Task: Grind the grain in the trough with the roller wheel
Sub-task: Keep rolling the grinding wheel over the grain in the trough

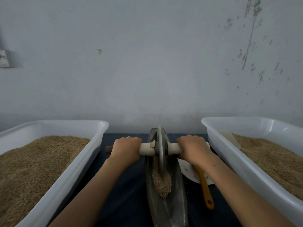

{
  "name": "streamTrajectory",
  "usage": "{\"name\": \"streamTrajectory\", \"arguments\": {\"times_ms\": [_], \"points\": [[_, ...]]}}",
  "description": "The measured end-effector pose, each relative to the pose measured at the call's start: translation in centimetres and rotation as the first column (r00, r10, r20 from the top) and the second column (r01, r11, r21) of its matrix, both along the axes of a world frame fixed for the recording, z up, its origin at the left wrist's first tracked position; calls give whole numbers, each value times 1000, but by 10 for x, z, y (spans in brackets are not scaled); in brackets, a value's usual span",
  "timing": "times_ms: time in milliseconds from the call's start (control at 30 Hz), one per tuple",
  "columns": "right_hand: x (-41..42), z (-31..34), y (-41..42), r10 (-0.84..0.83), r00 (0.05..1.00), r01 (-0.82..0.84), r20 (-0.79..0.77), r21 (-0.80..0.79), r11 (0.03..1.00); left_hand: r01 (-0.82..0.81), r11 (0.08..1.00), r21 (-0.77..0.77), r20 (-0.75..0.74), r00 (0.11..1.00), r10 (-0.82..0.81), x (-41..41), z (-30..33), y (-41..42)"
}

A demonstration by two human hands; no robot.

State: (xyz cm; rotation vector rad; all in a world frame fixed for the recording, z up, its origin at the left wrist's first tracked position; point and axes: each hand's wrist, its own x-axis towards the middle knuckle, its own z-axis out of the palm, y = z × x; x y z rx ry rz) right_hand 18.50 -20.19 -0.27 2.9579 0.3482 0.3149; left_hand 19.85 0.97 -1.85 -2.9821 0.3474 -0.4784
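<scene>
Both hands are clenched round the axle: the left hand point(125, 149) grips the pale wrapped handle point(146, 149) left of the roller wheel point(160, 149), the right hand point(193, 148) grips it on the right. The thin metal disc stands upright between them in the narrow boat-shaped trough point(165, 208), with coarse tan grain point(161, 182) heaped just near of it.
</scene>
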Motion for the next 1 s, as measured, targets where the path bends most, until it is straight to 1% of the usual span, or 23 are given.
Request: {"name": "streamTrajectory", "arguments": {"times_ms": [100, 167, 233, 300, 400, 467, 533, 600, 633, 700, 767, 867, 933, 1000], "points": [[-1, 4, -3, -9, 987, 6, -162, -17, 1000, 25, 998, 56, -178, 984, -15, -2, 8, 2], [-2, 7, -5, -16, 964, 12, -265, -17, 1000, 31, 998, 53, -287, 958, -14, -4, 12, 3], [-1, 7, -5, -20, 950, 18, -310, -8, 1000, 26, 999, 43, -334, 943, -10, -6, 13, 3], [0, 7, -5, -17, 949, 17, -315, -3, 1000, 11, 999, 37, -324, 946, 2, -5, 12, 2], [1, 6, -4, -4, 962, 6, -273, 4, 1000, -12, 999, 47, -233, 972, 22, -3, 10, 0], [2, 5, -4, 0, 979, 2, -202, 11, 1000, -9, 999, 45, -134, 991, 15, -1, 7, -1], [3, 2, -2, -3, 995, 4, -99, 16, 1000, -6, 1000, 24, -33, 999, 7, 1, 3, -2], [3, -2, -1, -2, 1000, 2, 4, 26, 1000, -10, 1000, -1, 18, 1000, 10, 1, 0, -3], [3, -2, 0, -2, 1000, 1, 27, 27, 1000, -10, 1000, -5, 22, 1000, 10, 1, 0, -3], [3, -1, 0, -1, 1000, 1, -4, 13, 1000, -9, 1000, 10, 4, 1000, 9, 1, 1, -3], [3, 3, -1, -2, 996, 2, -88, 10, 1000, -8, 999, 45, -47, 999, 11, 1, 4, -2], [2, 6, -4, 6, 973, -3, -229, 14, 1000, 1, 997, 80, -206, 978, 16, -1, 10, 0], [2, 6, -6, 6, 952, 1, -306, 24, 1000, 6, 998, 69, -312, 950, 16, -4, 12, 1], [3, 5, -6, 4, 943, 7, -333, 32, 999, 4, 998, 58, -342, 939, 16, -4, 13, 2]]}}
